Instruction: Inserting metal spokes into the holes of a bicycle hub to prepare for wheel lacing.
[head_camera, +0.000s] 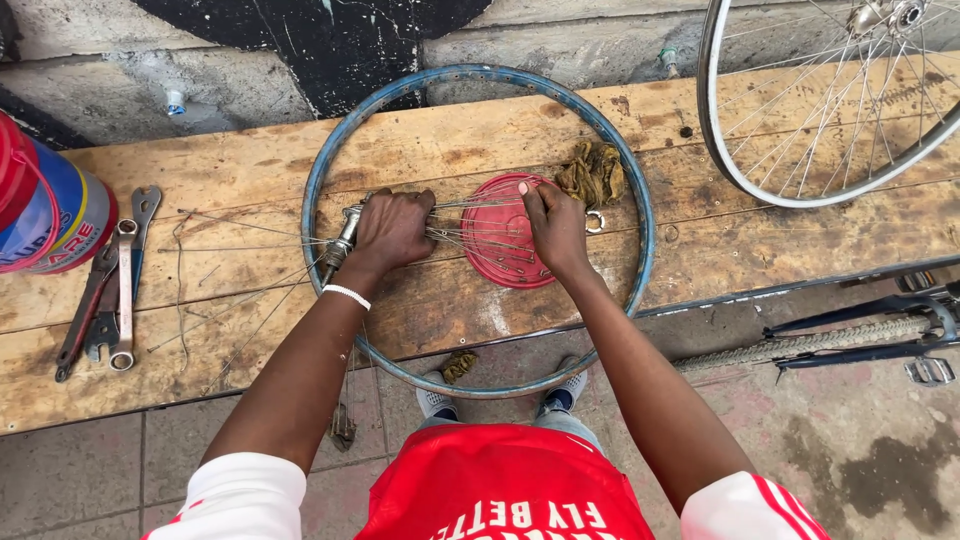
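Surface: wood bench against wall, blue rim lying flat on it.
Left hand: fist closed around hub, spokes fanning out.
Right hand: fingers pinching spokes over red lid inside rim.
Nearby: rag, wrenches, wheel at top right.

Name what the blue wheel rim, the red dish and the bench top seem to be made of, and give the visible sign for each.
Blue wheel rim: probably painted metal; thin hoop, worn paint.
Red dish: likely moulded plastic; matt, with ridged rings, though painted metal is possible.
Bench top: bare wooden planks; grain, knots and stains show.
Spokes between the left hand and right hand: thin, shiny metal wire.
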